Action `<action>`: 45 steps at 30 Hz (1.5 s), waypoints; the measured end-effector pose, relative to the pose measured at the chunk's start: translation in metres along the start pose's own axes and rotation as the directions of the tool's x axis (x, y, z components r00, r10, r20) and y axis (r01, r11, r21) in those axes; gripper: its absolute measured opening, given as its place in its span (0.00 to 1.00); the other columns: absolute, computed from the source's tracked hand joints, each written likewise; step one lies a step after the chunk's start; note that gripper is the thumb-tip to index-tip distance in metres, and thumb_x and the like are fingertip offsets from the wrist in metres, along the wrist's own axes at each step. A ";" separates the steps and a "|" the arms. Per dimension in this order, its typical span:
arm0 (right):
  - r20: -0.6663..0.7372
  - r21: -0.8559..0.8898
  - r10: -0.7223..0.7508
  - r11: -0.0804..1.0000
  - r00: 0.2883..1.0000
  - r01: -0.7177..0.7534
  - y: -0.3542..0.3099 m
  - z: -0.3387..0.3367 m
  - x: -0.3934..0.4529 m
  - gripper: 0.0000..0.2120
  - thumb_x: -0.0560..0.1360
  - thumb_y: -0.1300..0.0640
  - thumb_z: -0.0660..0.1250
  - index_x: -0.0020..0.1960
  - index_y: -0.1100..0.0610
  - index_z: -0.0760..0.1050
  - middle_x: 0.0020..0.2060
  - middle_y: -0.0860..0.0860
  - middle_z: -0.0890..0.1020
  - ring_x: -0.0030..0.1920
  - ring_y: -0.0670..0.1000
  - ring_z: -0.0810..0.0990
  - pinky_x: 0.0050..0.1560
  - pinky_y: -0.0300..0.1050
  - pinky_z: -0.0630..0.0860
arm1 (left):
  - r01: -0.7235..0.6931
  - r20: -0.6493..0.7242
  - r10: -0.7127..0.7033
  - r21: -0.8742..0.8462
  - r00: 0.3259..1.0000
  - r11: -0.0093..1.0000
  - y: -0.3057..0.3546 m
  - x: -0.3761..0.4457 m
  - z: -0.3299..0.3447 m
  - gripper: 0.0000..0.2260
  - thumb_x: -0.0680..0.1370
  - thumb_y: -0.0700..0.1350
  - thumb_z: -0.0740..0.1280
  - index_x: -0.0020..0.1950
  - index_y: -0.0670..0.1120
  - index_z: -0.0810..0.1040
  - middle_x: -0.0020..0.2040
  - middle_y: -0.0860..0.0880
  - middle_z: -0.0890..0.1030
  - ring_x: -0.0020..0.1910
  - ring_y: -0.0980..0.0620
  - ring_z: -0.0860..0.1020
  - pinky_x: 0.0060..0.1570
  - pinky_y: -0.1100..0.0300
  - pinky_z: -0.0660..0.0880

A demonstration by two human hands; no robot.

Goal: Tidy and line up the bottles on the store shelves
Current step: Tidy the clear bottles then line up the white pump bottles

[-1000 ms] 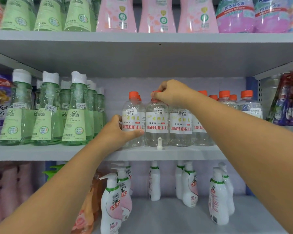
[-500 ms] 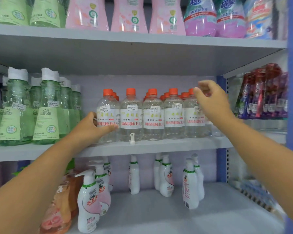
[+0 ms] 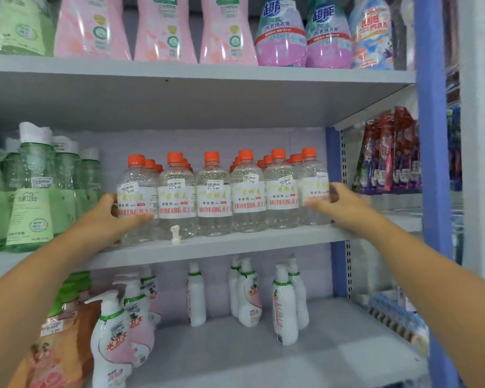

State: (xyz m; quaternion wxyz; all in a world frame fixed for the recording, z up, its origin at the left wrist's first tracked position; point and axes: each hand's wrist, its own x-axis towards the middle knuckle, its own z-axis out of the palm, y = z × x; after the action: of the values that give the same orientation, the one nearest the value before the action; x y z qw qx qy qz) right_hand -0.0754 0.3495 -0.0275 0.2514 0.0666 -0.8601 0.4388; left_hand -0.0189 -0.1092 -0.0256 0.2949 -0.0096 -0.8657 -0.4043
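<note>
Several clear bottles with orange caps (image 3: 214, 197) stand in a front row on the middle shelf (image 3: 235, 246), with more rows behind. My left hand (image 3: 115, 217) wraps the leftmost front bottle (image 3: 136, 200), thumb across its label. My right hand (image 3: 339, 204) grips the rightmost front bottle (image 3: 314, 189) low on its side, fingers round its right flank. Both hands bracket the row from its two ends.
Green bottles with white caps (image 3: 31, 191) stand left on the same shelf. A small white plastic peg (image 3: 175, 234) lies at the shelf's front edge. White pump bottles (image 3: 284, 306) stand on the shelf below. A blue upright (image 3: 431, 163) and hanging packets (image 3: 389, 155) are at the right.
My right hand dropped from the caps at the right end to the side of the rightmost bottle. My left hand kept its hold on the leftmost bottle. The view shifted right.
</note>
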 end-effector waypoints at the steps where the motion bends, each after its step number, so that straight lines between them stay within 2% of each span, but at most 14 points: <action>1: -0.013 -0.037 -0.017 0.999 1.000 0.016 -0.001 0.003 -0.001 0.35 0.69 0.35 0.75 0.70 0.47 0.68 0.60 0.44 0.79 0.57 0.49 0.79 0.61 0.54 0.77 | -0.001 -0.007 0.001 0.012 1.000 1.000 0.002 -0.001 0.000 0.33 0.68 0.63 0.75 0.67 0.51 0.69 0.53 0.54 0.79 0.49 0.52 0.79 0.43 0.52 0.78; 4: 0.013 -0.086 -0.027 0.996 1.000 0.028 -0.003 0.010 -0.002 0.37 0.69 0.34 0.73 0.71 0.47 0.65 0.61 0.44 0.78 0.58 0.49 0.78 0.60 0.53 0.76 | 0.006 -0.002 -0.006 0.026 1.000 1.000 0.003 -0.004 0.000 0.35 0.65 0.66 0.74 0.66 0.52 0.70 0.53 0.55 0.79 0.49 0.51 0.80 0.49 0.47 0.80; 8: 0.055 -0.036 -0.019 0.999 0.998 0.021 -0.005 0.004 -0.005 0.29 0.77 0.44 0.71 0.73 0.51 0.65 0.61 0.45 0.78 0.57 0.48 0.77 0.54 0.46 0.70 | -0.003 0.024 0.002 0.034 1.000 0.999 0.002 -0.006 -0.003 0.36 0.63 0.68 0.73 0.65 0.54 0.70 0.56 0.54 0.80 0.52 0.49 0.81 0.53 0.44 0.80; 19: 0.050 -0.045 -0.026 0.999 0.998 0.029 0.000 0.004 -0.002 0.30 0.75 0.40 0.72 0.72 0.50 0.66 0.58 0.43 0.77 0.56 0.47 0.77 0.54 0.46 0.72 | 0.000 0.021 0.000 0.029 1.000 1.000 0.007 -0.007 -0.002 0.35 0.64 0.67 0.73 0.65 0.52 0.70 0.55 0.54 0.80 0.51 0.49 0.81 0.46 0.51 0.79; 24: 0.017 -0.067 -0.031 0.997 0.999 0.033 0.005 0.006 0.004 0.32 0.74 0.37 0.71 0.71 0.49 0.66 0.61 0.45 0.78 0.59 0.50 0.78 0.57 0.50 0.74 | -0.003 0.003 0.003 0.038 1.000 0.999 0.007 -0.006 -0.002 0.30 0.71 0.62 0.75 0.67 0.52 0.70 0.53 0.57 0.79 0.50 0.53 0.80 0.42 0.56 0.77; 27: 0.027 -0.103 -0.034 0.994 0.999 0.036 0.002 0.007 0.000 0.33 0.74 0.37 0.71 0.72 0.50 0.65 0.63 0.47 0.78 0.59 0.51 0.77 0.58 0.52 0.74 | -0.003 0.022 0.003 0.025 1.000 1.000 0.010 -0.011 -0.003 0.32 0.72 0.61 0.76 0.70 0.50 0.70 0.57 0.54 0.80 0.50 0.55 0.80 0.42 0.59 0.76; 29: 0.024 -0.111 -0.040 0.993 0.999 0.042 -0.003 0.007 -0.004 0.34 0.74 0.37 0.71 0.73 0.51 0.65 0.65 0.48 0.77 0.59 0.51 0.77 0.58 0.51 0.74 | 0.002 0.019 -0.003 0.067 1.000 0.998 0.014 -0.017 -0.004 0.38 0.70 0.65 0.74 0.74 0.50 0.67 0.64 0.52 0.79 0.57 0.52 0.80 0.49 0.55 0.78; 32: -0.198 0.007 -0.161 0.986 0.967 0.166 -0.011 0.013 -0.029 0.34 0.78 0.46 0.71 0.78 0.53 0.61 0.72 0.51 0.71 0.66 0.50 0.74 0.67 0.50 0.72 | -0.099 -0.168 0.137 0.216 0.976 0.971 0.016 -0.055 -0.001 0.41 0.74 0.65 0.71 0.79 0.50 0.59 0.74 0.51 0.71 0.72 0.49 0.71 0.68 0.48 0.71; 34: -0.458 0.046 -0.302 0.931 0.836 0.361 -0.006 0.029 -0.069 0.25 0.80 0.52 0.68 0.73 0.56 0.66 0.65 0.51 0.72 0.61 0.47 0.74 0.65 0.40 0.72 | -0.280 -0.291 0.314 0.154 0.904 0.948 0.000 -0.100 0.010 0.29 0.78 0.57 0.71 0.75 0.51 0.66 0.69 0.54 0.74 0.67 0.55 0.72 0.67 0.56 0.69; 36: -0.553 0.016 -0.373 0.889 0.745 0.458 0.017 0.060 -0.113 0.15 0.80 0.58 0.67 0.66 0.57 0.71 0.57 0.51 0.75 0.53 0.46 0.75 0.56 0.34 0.72 | -0.353 -0.375 0.369 0.112 0.850 0.929 -0.038 -0.148 0.029 0.18 0.78 0.45 0.72 0.66 0.50 0.74 0.61 0.55 0.76 0.61 0.55 0.74 0.62 0.64 0.68; 38: -0.448 0.091 -0.300 0.922 0.842 0.377 0.054 0.103 -0.140 0.12 0.80 0.60 0.68 0.62 0.53 0.73 0.55 0.52 0.76 0.49 0.49 0.77 0.54 0.41 0.75 | -0.275 -0.420 0.289 0.095 0.860 0.957 -0.087 -0.181 0.055 0.17 0.76 0.39 0.73 0.61 0.50 0.75 0.56 0.56 0.74 0.58 0.52 0.74 0.60 0.63 0.69; 41: -0.230 0.185 -0.004 0.982 0.973 0.048 0.106 0.164 -0.143 0.13 0.77 0.58 0.72 0.58 0.50 0.72 0.56 0.54 0.77 0.49 0.51 0.80 0.53 0.53 0.79 | -0.001 -0.397 -0.019 -0.050 0.918 0.999 -0.146 -0.199 0.088 0.20 0.74 0.38 0.75 0.63 0.48 0.74 0.58 0.56 0.70 0.62 0.43 0.74 0.63 0.47 0.71; 43: -0.107 0.196 0.146 0.973 0.983 -0.123 0.125 0.189 -0.136 0.17 0.76 0.55 0.74 0.59 0.50 0.70 0.57 0.55 0.77 0.48 0.50 0.80 0.50 0.49 0.77 | 0.054 -0.416 -0.078 -0.071 0.906 0.996 -0.166 -0.202 0.102 0.19 0.74 0.38 0.76 0.62 0.45 0.76 0.57 0.51 0.72 0.60 0.40 0.76 0.61 0.49 0.71; 45: -0.069 0.100 0.181 0.980 0.981 -0.174 0.138 0.208 -0.127 0.24 0.73 0.52 0.77 0.61 0.50 0.68 0.57 0.52 0.76 0.49 0.51 0.79 0.49 0.46 0.75 | -0.004 -0.413 -0.028 -0.077 0.910 0.997 -0.173 -0.203 0.118 0.16 0.72 0.36 0.76 0.54 0.52 0.79 0.49 0.56 0.76 0.52 0.45 0.79 0.56 0.59 0.72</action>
State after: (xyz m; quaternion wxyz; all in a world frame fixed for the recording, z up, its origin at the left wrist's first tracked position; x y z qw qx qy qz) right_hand -0.0893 0.2554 -0.2911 0.2410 -0.0157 -0.8307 0.5017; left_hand 0.0453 -0.0969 -0.3100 0.4684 0.0702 -0.7677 -0.4317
